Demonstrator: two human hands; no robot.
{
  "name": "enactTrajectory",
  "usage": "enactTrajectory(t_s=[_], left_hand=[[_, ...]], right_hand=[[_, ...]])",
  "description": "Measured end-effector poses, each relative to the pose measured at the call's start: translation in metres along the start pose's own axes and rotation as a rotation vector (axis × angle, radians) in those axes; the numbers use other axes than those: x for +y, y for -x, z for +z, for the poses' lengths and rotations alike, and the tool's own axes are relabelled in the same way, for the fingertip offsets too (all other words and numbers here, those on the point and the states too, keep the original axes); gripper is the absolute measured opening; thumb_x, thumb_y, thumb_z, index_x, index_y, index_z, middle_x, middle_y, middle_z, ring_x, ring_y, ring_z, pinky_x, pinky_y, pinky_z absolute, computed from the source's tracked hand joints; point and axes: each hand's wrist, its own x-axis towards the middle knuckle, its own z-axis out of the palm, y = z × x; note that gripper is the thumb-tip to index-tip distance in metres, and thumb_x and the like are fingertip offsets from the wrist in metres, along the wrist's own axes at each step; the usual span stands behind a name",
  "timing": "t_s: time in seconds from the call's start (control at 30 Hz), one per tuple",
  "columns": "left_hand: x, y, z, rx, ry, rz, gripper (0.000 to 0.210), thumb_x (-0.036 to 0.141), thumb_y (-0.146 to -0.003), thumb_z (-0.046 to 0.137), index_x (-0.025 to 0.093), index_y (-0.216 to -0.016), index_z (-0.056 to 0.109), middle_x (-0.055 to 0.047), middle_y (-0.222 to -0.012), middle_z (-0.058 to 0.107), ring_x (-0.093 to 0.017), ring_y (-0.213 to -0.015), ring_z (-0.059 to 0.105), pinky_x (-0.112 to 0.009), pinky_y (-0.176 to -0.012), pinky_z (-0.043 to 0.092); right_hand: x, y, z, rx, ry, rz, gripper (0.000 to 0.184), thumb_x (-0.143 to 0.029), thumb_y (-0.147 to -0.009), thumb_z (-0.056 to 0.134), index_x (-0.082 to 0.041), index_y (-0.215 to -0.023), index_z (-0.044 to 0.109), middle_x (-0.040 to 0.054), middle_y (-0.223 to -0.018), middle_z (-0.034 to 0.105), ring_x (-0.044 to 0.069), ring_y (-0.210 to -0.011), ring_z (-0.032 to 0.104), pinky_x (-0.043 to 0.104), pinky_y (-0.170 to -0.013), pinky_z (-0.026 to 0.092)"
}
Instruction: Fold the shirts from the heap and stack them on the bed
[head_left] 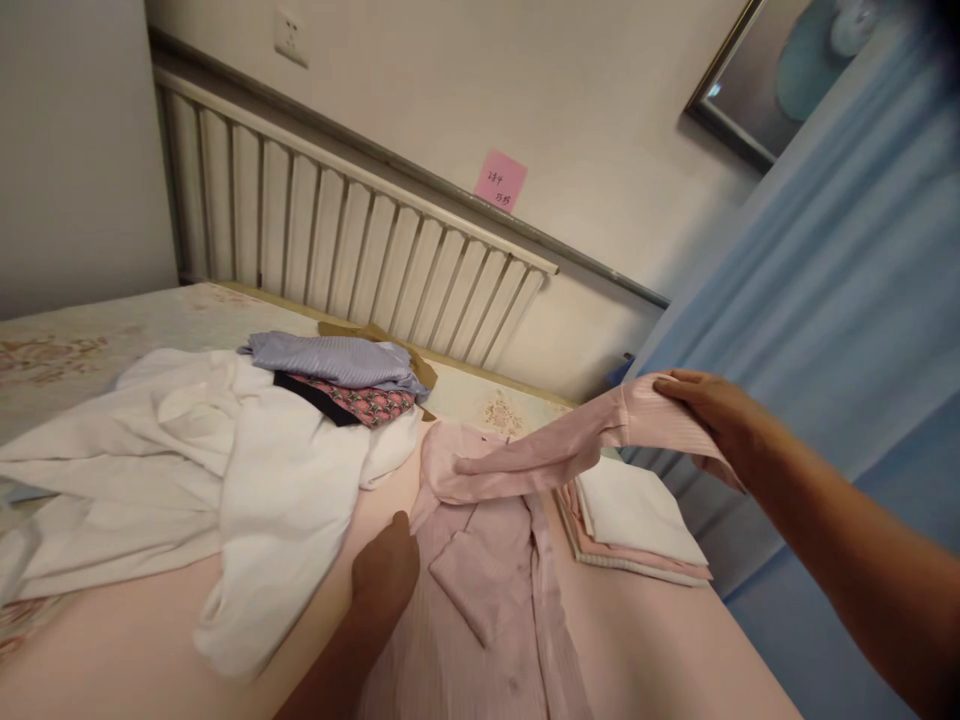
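Observation:
A pink long-sleeved shirt [491,570] lies spread on the pink-covered surface, its chest pocket facing up. At the right, my right hand [709,405] is closed on the cuff end of one sleeve, which it holds raised and stretched out from the shoulder. My left hand [386,565] is closed at the shirt's left edge near the shoulder and collar, pinching a bit of its cloth. The other sleeve appears to run down the shirt's right side. The bottom of the shirt runs out of view.
Loose white clothing [285,510] lies to the left. Behind it sit a blue striped garment [337,360] and a red patterned one [367,398]. Folded clothes [641,515] are stacked at the right. A radiator [352,225] stands along the wall, and a blue curtain [832,300] hangs at right.

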Motion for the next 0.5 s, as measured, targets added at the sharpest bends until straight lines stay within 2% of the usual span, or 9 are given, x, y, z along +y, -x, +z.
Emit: enactTrajectory(t_s=[0.2, 0.4, 0.5], left_hand=[[0.002, 0.002, -0.002, -0.004, -0.010, 0.001, 0.017, 0.023, -0.089, 0.035, 0.019, -0.097, 0.049, -0.011, -0.092, 0.068, -0.026, -0.086, 0.066, -0.034, -0.066, 0.043], [0.003, 0.002, -0.005, -0.019, -0.011, -0.008, 0.019, 0.024, -0.089, 0.034, 0.018, -0.097, 0.050, -0.012, -0.090, 0.069, -0.026, -0.084, 0.067, -0.033, -0.063, 0.043], [0.002, 0.001, -0.003, -0.015, -0.015, -0.006, 0.020, 0.024, -0.090, 0.032, 0.018, -0.097, 0.050, -0.012, -0.091, 0.068, -0.025, -0.083, 0.066, -0.033, -0.063, 0.043]], right_hand=[[0.026, -0.004, -0.014, -0.026, -0.115, 0.088, 0.042, -0.022, -0.065, 0.068, -0.024, -0.107, 0.063, -0.0002, -0.064, 0.066, 0.014, -0.046, 0.055, 0.025, -0.044, 0.043], [0.066, -0.008, -0.019, -0.104, -0.138, 0.152, 0.024, -0.027, -0.061, 0.068, -0.021, -0.084, 0.063, -0.0008, -0.060, 0.065, 0.016, -0.049, 0.059, 0.027, -0.046, 0.046], [0.078, 0.000, -0.016, -0.141, -0.140, 0.170, 0.022, -0.027, -0.060, 0.069, -0.021, -0.079, 0.062, -0.0006, -0.060, 0.065, 0.017, -0.049, 0.060, 0.026, -0.046, 0.047]])
